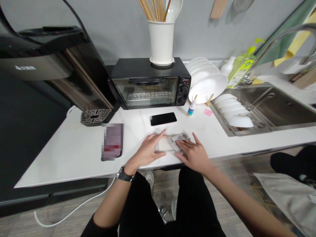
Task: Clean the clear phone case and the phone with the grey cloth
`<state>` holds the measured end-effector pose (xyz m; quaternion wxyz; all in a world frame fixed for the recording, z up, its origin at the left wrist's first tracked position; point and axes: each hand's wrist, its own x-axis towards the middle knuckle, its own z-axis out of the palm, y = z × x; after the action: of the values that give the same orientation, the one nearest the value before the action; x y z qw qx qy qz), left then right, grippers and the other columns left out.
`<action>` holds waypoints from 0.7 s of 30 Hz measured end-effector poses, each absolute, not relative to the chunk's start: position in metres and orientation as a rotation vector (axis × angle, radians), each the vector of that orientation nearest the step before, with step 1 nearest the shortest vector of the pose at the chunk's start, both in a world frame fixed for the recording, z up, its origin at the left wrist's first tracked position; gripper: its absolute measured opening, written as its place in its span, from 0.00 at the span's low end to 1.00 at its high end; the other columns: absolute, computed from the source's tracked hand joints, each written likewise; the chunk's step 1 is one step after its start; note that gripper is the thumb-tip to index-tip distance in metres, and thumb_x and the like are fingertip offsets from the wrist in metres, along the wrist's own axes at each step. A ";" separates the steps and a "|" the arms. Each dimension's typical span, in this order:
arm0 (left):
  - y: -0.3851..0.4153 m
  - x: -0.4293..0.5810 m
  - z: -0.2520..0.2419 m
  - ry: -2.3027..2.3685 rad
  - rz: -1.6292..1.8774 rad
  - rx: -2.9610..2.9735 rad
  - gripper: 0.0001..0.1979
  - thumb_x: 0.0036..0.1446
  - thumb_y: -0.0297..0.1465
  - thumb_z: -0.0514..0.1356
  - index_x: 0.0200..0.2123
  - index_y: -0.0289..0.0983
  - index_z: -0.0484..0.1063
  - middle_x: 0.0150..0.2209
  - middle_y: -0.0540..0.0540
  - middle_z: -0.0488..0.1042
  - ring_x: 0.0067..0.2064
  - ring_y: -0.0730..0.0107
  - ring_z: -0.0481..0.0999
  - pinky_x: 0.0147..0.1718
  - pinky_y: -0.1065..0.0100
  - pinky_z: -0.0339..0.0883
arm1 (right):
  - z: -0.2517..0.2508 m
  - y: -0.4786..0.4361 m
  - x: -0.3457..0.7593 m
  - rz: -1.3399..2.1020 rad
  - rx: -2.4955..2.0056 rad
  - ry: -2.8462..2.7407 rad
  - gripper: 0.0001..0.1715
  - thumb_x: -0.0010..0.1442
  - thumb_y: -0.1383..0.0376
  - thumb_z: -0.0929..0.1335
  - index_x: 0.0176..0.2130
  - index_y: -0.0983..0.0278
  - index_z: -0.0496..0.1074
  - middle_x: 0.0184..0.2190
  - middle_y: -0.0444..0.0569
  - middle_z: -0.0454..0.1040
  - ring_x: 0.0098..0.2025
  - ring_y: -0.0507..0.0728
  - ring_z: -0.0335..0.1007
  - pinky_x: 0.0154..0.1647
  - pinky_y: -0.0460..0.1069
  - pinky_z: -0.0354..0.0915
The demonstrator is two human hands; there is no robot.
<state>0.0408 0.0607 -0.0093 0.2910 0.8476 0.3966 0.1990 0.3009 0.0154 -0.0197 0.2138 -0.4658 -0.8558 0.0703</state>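
On the white counter in front of me lies a flat, pale, see-through rectangle that looks like a clear phone case [165,144]. My left hand [146,149] steadies its left end, with the thumb on the near edge and the fingers on the far edge. A crumpled grey cloth [183,136] covers the case's right part. My right hand [194,153] presses this cloth down with its fingertips, the thumb and one finger spread outward. Just beyond the case rests a black-screened phone [163,118]. Part of the case is hidden under cloth and fingers.
A toaster oven [150,90] stands behind, carrying a white cup [161,41] of chopsticks. Left are a water dispenser [61,65] and a blurred-out phone [113,141]. A small bottle [191,108], pink paper [208,112], plates [209,87] and sink [283,108] are right.
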 end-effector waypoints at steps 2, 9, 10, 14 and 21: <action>0.061 0.040 -0.010 1.059 0.533 2.252 0.51 0.60 0.32 0.68 0.77 0.51 0.41 0.68 0.44 0.69 0.64 0.49 0.68 0.65 0.47 0.58 | -0.024 0.017 0.264 0.246 -1.214 -2.372 0.31 0.70 0.48 0.68 0.61 0.65 0.73 0.57 0.59 0.80 0.56 0.68 0.79 0.75 0.71 0.49; 0.059 0.039 -0.008 1.037 0.538 2.257 0.52 0.60 0.31 0.67 0.77 0.52 0.39 0.69 0.47 0.69 0.65 0.50 0.67 0.66 0.48 0.56 | -0.022 -0.002 0.284 0.351 -1.197 -2.353 0.21 0.73 0.53 0.67 0.59 0.59 0.76 0.53 0.53 0.83 0.57 0.63 0.79 0.75 0.68 0.51; 0.059 0.039 -0.008 1.044 0.539 2.257 0.52 0.60 0.33 0.68 0.77 0.52 0.39 0.68 0.47 0.69 0.65 0.50 0.67 0.67 0.48 0.55 | -0.020 -0.001 0.302 0.325 -1.241 -2.354 0.19 0.74 0.55 0.66 0.58 0.58 0.76 0.52 0.52 0.83 0.56 0.63 0.80 0.75 0.69 0.50; 0.059 0.042 -0.009 1.073 0.539 2.253 0.54 0.59 0.36 0.71 0.77 0.51 0.40 0.68 0.46 0.70 0.65 0.49 0.66 0.67 0.48 0.54 | -0.017 0.013 0.319 0.139 -1.363 -2.364 0.22 0.75 0.55 0.64 0.60 0.62 0.74 0.55 0.56 0.82 0.55 0.66 0.80 0.74 0.73 0.47; 0.058 0.039 -0.009 1.022 0.548 2.250 0.54 0.57 0.23 0.66 0.77 0.52 0.40 0.68 0.48 0.69 0.65 0.52 0.68 0.66 0.50 0.56 | -0.025 0.002 0.246 0.308 -1.120 -2.374 0.35 0.69 0.43 0.67 0.62 0.65 0.72 0.58 0.59 0.79 0.59 0.66 0.77 0.75 0.67 0.53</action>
<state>0.0389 0.0581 -0.0093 0.3004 0.8479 0.3851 0.2063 0.2456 0.0023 -0.0255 0.2468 -0.4105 -0.8705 0.1131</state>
